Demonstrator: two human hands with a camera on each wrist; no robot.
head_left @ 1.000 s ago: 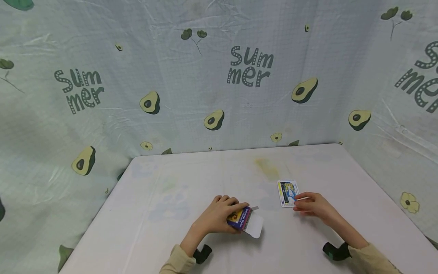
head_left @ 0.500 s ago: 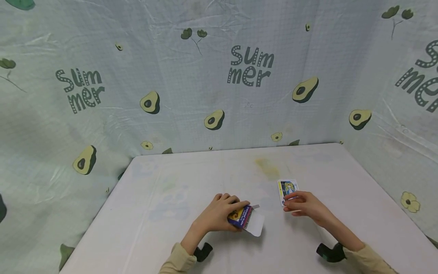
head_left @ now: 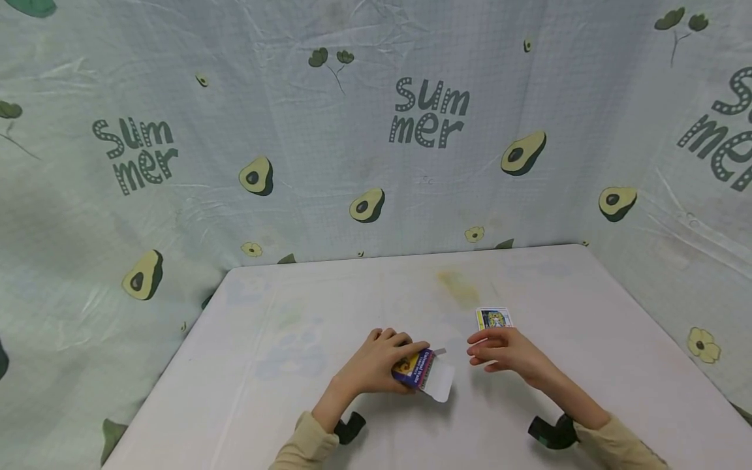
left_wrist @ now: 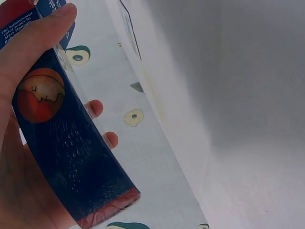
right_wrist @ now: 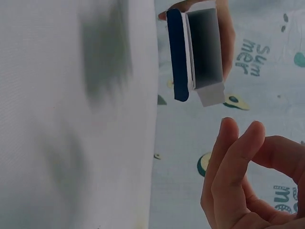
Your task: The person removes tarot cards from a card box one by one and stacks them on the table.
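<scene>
My left hand [head_left: 376, 365] grips a blue and yellow card box [head_left: 409, 369], held tilted above the table with its white flap hanging toward the right. In the right wrist view the box [right_wrist: 179, 57] shows its open end and the hollow inside. The left wrist view has the thumb laid over the dark blue side, with a round orange face printed on it. My right hand [head_left: 508, 352] is between the box and a picture card [head_left: 495, 318], its fingers loosely bent and holding nothing. That hand hides the lower part of the card, which lies face up.
The white table [head_left: 329, 287] has a yellowish stain toward its back. Around it hangs a pale curtain [head_left: 317, 130] printed with avocados and "summer". Dark wrist cameras stick out below both wrists.
My right hand has moved left from the card's right edge, past its lower end and closer to the box. The left hand and box have hardly moved; the card stays put.
</scene>
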